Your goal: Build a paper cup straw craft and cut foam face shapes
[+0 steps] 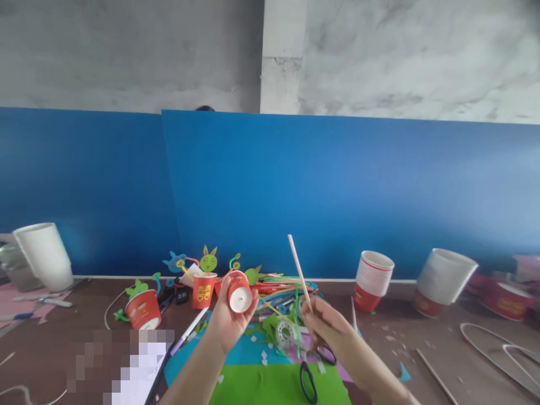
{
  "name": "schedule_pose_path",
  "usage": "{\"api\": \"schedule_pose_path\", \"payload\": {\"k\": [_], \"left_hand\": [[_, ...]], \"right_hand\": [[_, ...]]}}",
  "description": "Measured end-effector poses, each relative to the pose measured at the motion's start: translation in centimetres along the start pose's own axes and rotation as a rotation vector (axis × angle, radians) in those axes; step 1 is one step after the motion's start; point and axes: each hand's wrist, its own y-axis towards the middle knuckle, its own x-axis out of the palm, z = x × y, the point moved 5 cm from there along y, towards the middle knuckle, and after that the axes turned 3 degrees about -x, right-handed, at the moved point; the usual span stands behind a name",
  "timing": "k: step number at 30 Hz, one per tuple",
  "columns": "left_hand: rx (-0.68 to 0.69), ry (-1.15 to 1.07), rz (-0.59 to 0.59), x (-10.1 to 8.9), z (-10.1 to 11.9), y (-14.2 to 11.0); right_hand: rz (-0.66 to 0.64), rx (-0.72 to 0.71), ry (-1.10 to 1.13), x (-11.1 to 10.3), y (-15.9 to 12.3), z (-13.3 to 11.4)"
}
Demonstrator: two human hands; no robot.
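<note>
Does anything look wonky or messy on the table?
Yes, a bit. The leftmost red cup leans instead of standing straight. Paper scraps litter the brown table on the right. The cup in the left hand has a dark spot on its bottom, maybe a hole.

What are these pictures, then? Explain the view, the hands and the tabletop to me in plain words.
There is just one picture, from a camera worn on a person's head, and no robot: the hands are bare human ones. The left hand holds a red paper cup, its white base towards us. The right hand holds a pale stick. On the brown table lie scissors, green paper and a tape roll; a cup stack stands to the right.
</note>
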Motion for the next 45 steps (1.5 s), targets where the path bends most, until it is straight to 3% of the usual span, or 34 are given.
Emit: {"api": "schedule_pose_path", "payload": {"k": [6, 10, 18, 27, 39, 45], "left_hand": [[-0.189, 0.130, -0.037, 1.8, -3.8, -1.3], [-0.276, 0.173, -0.129, 1.8, -5.0, -1.5], [-0.343, 0.249, -0.036, 1.3, -5.4, -1.5], [-0.338, 0.245, -0.013, 1.1, -5.0, -1.3], [-0.299, 0.161, -0.122, 1.6, -5.2, -1.5], [-0.309, 0.123, -0.171, 2.0, -5.4, -1.6]], "right_hand": [[0.229, -0.109, -0.243, 3.2, 2.8, -0.7], [0.178, -0.139, -0.174, 4.9, 3.1, -0.2], [0.069, -0.084, -0.054, 4.4, 3.4, 0.1], [0.051, -0.102, -0.003, 4.6, 3.4, 0.0], [0.130, -0.006, 0.362, 6.1, 4.1, 2.3], [0.139, 0.030, 0.420, 6.2, 4.0, 2.2]]}}
